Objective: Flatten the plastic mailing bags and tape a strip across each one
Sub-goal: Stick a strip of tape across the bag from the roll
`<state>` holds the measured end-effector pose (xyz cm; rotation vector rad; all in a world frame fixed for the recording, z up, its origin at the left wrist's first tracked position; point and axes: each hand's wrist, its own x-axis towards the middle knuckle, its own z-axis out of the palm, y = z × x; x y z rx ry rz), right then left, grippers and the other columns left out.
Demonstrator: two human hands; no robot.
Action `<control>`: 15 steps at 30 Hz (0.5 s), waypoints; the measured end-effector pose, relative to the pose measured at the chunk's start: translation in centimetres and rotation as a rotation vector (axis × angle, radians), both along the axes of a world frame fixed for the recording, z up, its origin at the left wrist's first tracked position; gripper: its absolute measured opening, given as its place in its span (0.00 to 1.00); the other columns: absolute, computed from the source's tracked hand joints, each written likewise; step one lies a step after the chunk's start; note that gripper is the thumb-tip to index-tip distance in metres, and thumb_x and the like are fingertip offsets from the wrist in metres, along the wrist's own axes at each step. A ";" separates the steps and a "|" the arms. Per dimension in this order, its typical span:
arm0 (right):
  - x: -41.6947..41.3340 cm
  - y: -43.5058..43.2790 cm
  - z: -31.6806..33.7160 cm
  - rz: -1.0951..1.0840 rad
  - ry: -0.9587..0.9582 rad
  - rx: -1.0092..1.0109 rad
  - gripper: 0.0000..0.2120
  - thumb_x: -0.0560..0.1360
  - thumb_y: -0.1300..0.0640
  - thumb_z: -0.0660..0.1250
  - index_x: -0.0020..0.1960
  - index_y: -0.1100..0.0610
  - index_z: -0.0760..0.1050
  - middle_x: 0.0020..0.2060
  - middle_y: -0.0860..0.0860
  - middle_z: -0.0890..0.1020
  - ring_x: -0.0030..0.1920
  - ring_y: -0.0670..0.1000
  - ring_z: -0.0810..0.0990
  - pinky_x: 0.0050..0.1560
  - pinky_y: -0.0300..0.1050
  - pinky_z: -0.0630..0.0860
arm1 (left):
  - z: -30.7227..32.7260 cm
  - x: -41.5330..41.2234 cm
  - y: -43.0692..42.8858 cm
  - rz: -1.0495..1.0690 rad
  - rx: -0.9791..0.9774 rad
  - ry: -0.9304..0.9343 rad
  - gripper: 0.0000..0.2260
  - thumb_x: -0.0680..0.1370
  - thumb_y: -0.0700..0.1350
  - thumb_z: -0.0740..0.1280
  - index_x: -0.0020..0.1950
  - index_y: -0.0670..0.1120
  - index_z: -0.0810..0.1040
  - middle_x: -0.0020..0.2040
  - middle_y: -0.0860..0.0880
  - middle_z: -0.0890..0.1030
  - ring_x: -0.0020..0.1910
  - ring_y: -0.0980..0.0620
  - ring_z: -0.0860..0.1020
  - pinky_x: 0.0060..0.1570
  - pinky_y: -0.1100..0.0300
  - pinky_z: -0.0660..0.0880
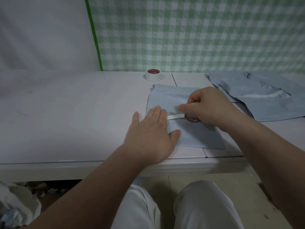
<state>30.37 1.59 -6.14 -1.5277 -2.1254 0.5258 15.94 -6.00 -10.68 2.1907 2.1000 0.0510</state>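
Blue mailing bag (189, 134) flattened, centre-right on the table (66, 113); tape strip (175, 116) only partway across. Left hand (151, 131) flat, pressing the strip's start; right hand (209, 108) curled round the small roll (192, 119). Far right, crumpled bags (264, 103), perhaps one already taped; rest not yet done.

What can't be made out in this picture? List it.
Head view:
- tape roll: mostly covered by the right hand.
- strip: left end hidden under the left hand.
- bag pile: cut off by the right edge.
- spare roll: label too small to read.
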 end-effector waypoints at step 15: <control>-1.6 -0.5 -0.1 -0.059 -0.398 0.117 0.05 0.69 0.55 0.67 0.34 0.54 0.75 0.37 0.51 0.78 0.41 0.54 0.77 0.29 0.39 0.63 | -0.1 0.0 0.1 -0.007 0.006 0.007 0.32 0.80 0.62 0.41 0.78 0.45 0.41 0.79 0.49 0.41 0.77 0.53 0.41 0.73 0.44 0.39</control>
